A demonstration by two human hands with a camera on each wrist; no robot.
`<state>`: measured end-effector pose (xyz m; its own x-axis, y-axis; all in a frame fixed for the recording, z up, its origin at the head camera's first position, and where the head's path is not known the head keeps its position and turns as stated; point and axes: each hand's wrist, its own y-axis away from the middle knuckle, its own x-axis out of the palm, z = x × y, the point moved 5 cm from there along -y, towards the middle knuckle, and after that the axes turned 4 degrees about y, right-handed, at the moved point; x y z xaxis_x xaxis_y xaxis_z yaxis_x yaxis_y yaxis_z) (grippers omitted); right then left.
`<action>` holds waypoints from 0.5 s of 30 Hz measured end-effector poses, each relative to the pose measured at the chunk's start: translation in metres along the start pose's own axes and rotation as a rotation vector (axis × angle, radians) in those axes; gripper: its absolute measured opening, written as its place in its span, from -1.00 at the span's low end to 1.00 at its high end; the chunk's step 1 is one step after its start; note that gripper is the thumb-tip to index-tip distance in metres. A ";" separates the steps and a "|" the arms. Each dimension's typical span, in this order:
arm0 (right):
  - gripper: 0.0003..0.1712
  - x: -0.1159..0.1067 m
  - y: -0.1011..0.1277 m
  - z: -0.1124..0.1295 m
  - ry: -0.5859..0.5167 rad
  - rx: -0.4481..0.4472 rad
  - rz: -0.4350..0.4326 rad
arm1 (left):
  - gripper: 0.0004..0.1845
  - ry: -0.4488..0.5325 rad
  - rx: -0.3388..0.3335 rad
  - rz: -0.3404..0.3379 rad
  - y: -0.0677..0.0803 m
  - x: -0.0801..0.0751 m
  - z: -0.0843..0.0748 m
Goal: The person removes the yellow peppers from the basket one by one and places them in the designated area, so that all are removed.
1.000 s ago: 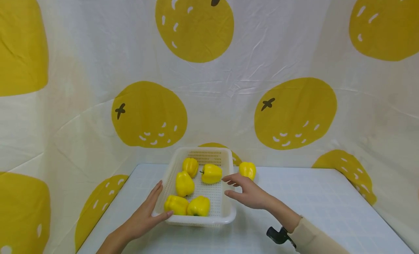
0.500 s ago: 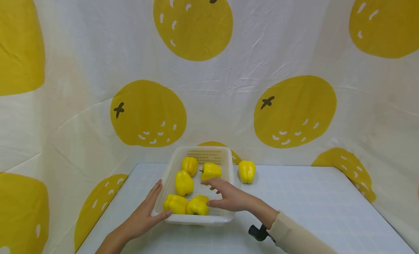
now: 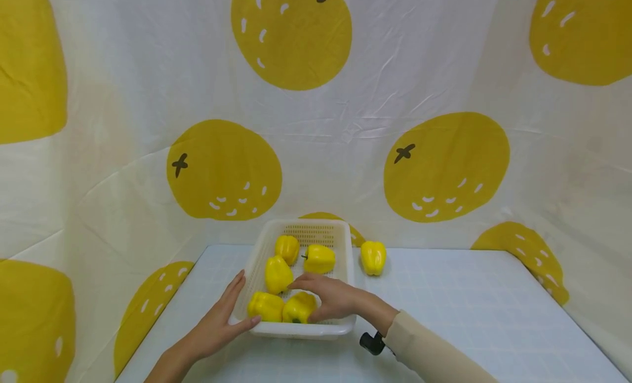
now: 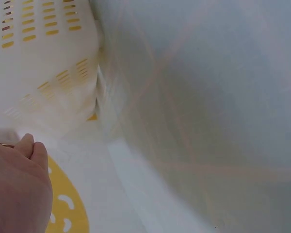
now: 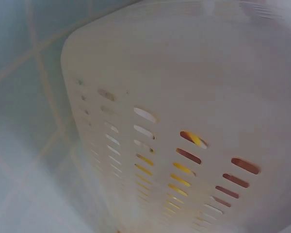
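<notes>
The right hand [image 3: 328, 300] reaches into the white perforated basket [image 3: 345, 262] from its right side, and its fingers [image 3: 302, 285] curl down over the top of the near-right yellow pepper [image 3: 298, 309], grasping it where it lies at the basket's near end. Just left of those fingers, touching that pepper, sits a second pepper [image 3: 265, 308]; just beyond the fingertips lies a third [image 3: 278, 274], with two more, a fourth pepper [image 3: 319, 259] and a fifth pepper [image 3: 287, 248], further off toward the far wall. A lone pepper [image 3: 373, 257] stands on the pale desk [image 3: 469, 317] outside the basket, well beyond the right wrist. The left hand [image 3: 217, 322] lies flat along the basket's left wall, fingers straight and released, thumb touching the near corner. In the left wrist view the slotted wall [image 4: 48, 73] sits just beyond the fingertips [image 4: 31, 145]
</notes>
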<state>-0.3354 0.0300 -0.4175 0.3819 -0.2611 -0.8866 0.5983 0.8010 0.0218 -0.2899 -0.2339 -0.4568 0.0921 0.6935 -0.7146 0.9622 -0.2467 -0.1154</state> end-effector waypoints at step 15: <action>-0.25 0.010 -0.002 0.004 0.223 -0.002 0.048 | 0.12 0.008 0.017 -0.002 0.001 0.001 -0.002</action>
<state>-0.3299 0.0230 -0.4246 0.2447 -0.0978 -0.9647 0.5819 0.8106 0.0654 -0.2888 -0.2324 -0.4564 0.0922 0.6993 -0.7088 0.9580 -0.2565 -0.1285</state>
